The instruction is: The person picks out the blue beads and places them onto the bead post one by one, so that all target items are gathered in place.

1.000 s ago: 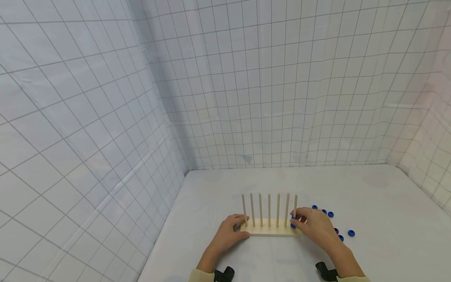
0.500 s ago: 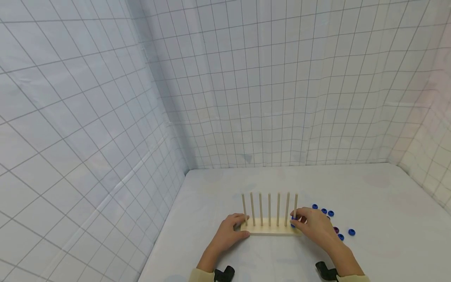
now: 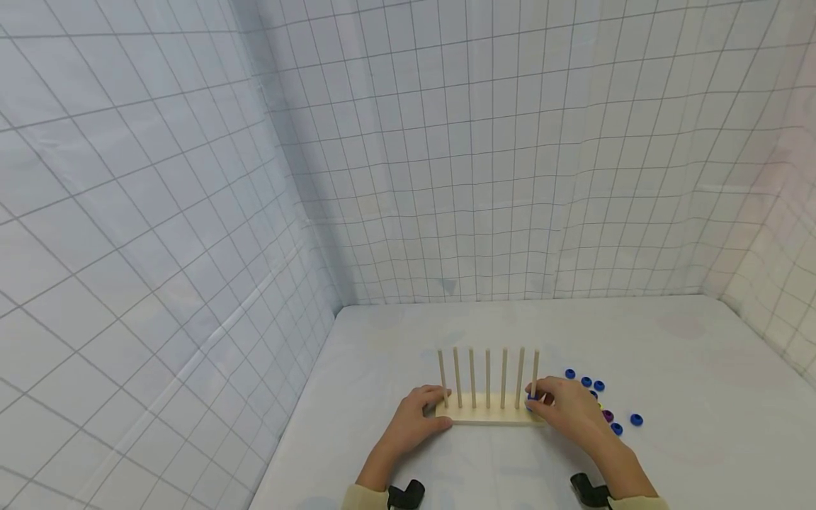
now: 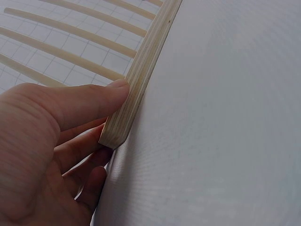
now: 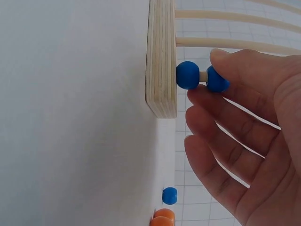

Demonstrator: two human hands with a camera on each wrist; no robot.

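My right hand pinches a blue bead between thumb and forefinger on the rightmost peg of the wooden rack, partway down the stick. Just below it on the same peg sits a second blue bead, resting against the rack's base; a short bare stretch of peg shows between the two. My other fingers hang loosely curled beside the base's end. My left hand grips the rack's opposite end, thumb pressed on the front edge of the plywood base and fingers curled behind it. The rack stands on the white table with seven upright pegs; the six to the left carry no beads that I can see. On the table to the right of my right hand lie loose beads: several blue ones, a purple one, and, in the right wrist view, an orange one next to a blue one.
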